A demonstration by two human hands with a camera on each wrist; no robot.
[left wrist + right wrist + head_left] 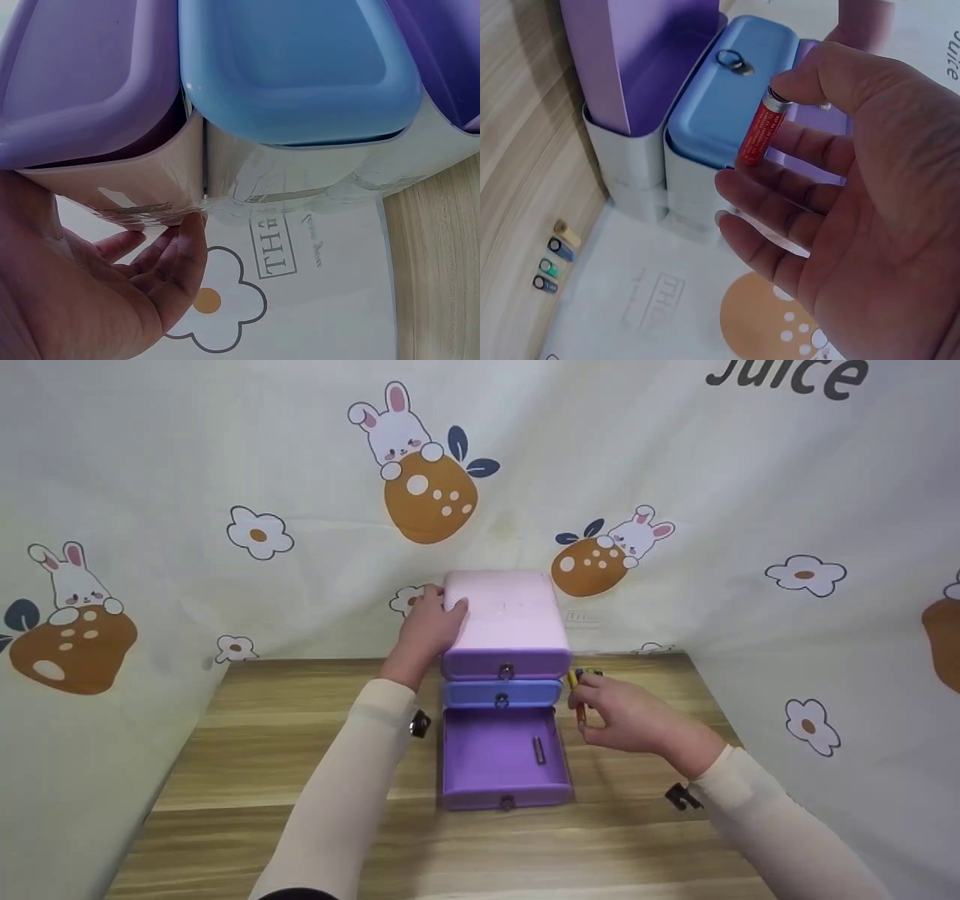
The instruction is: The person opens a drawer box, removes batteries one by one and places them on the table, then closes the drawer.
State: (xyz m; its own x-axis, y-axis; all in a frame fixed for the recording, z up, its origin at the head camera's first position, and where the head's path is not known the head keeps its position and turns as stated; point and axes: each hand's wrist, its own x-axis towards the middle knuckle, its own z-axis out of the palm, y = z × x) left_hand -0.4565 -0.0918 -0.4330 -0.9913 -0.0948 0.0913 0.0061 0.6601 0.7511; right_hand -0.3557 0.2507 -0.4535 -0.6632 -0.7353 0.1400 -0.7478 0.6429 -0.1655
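A small drawer unit (pixel 502 607) with a pale pink top stands against the backdrop. Its purple bottom drawer (pixel 487 757) is pulled out and holds one dark grey battery (pixel 538 751). My left hand (pixel 431 626) grips the unit's upper left edge, thumb on top; in the left wrist view its fingertips touch the side wall. Right of the unit, my right hand (pixel 634 716) pinches a red battery (pixel 761 131) between thumb and index finger, tilted and clear of the drawer. Its other fingers are loosely bent.
Several batteries (pixel 548 267) with yellow, blue, green and dark casings lie in a row on the wooden table (pixel 300 780), right of the unit. The blue middle drawer (pixel 480 694) and purple top drawer (pixel 472 664) are pushed in. A rabbit-print cloth (pixel 315 585) hangs behind.
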